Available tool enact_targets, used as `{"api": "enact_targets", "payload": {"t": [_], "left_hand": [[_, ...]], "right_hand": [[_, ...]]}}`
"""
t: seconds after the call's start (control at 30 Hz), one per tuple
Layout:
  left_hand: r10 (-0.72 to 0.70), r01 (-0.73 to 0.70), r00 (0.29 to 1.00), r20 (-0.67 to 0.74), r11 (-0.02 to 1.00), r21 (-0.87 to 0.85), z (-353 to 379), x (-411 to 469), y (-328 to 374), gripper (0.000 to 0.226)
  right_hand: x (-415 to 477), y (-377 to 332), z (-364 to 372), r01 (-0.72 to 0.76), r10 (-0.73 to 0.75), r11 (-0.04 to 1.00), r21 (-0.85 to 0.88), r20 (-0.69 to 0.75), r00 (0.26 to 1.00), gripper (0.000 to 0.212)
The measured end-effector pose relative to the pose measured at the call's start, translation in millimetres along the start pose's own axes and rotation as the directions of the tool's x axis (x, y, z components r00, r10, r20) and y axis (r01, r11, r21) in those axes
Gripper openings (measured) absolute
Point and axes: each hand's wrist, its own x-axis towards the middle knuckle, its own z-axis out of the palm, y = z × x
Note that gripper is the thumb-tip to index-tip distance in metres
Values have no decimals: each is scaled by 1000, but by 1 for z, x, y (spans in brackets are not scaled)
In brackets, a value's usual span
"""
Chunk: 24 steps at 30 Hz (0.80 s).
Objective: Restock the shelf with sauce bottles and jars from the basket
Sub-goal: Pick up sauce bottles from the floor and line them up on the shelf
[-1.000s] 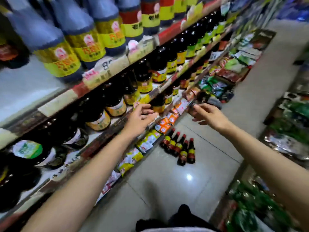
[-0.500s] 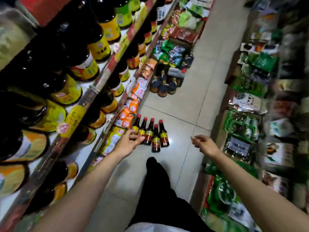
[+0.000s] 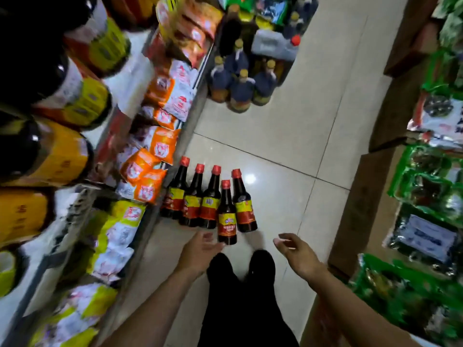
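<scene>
On the floor (image 3: 275, 136), five sauce bottles (image 3: 210, 206) stood upright, the nearest just beside the left grip (image 3: 198, 254), which was wide and empty; the right grip (image 3: 298, 254) likewise.

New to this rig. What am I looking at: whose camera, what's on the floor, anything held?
There is no machine here. A person works bare-handed, and every picture comes from one wide-angle camera worn on their head, looking down. The left hand and right hand are both open and hold nothing. Five red-capped sauce bottles stand upright on the tiled floor beside the shelf. The left hand's fingertips are right by the nearest bottle; whether they touch it is unclear. The black trousers are the person's own legs. Farther down the aisle stand other bottles. No basket shows.
</scene>
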Motion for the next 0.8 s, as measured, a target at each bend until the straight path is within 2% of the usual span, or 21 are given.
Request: {"api": "enact_targets", "payload": {"t": [0.1, 0.17, 0.27, 0.33, 0.4, 0.5, 0.57, 0.67, 0.8], "left_hand": [[-47, 47, 999, -1, 998, 49, 32, 72, -32, 43], [-68, 68, 998, -5, 994, 91, 54, 122, -59, 49], [-85, 89, 996, -38, 989, 121, 80, 167, -79, 55], [-16, 21, 999, -51, 996, 87, 95, 191, -89, 57], [40, -28, 996, -76, 988, 152, 106, 210, -97, 66], [41, 18, 979, -201, 960, 280, 120, 222, -102, 82], [26, 41, 975, -222, 956, 291, 130, 227, -103, 89], [-12, 66, 970, -241, 974, 218, 133, 235, -103, 79], [-25, 63, 958, -287, 990, 125, 133, 243, -103, 66]], "right_hand": [[76, 32, 24, 3, -6, 999, -37, -59, 998, 37], [132, 51, 47, 25, -27, 999, -36, -36, 999, 33], [189, 62, 72, 69, -69, 997, -20, -1, 998, 45], [222, 66, 86, 148, -148, 988, -32, -8, 989, 51], [249, 67, 100, 210, -211, 977, -21, -30, 977, 46], [277, 63, 119, 234, -240, 970, -57, -123, 963, 32], [290, 59, 126, 228, -244, 968, -106, -169, 955, 39], [299, 55, 126, 194, -237, 951, -241, -165, 957, 58], [306, 56, 113, 186, -233, 915, -359, -94, 968, 64]]}}
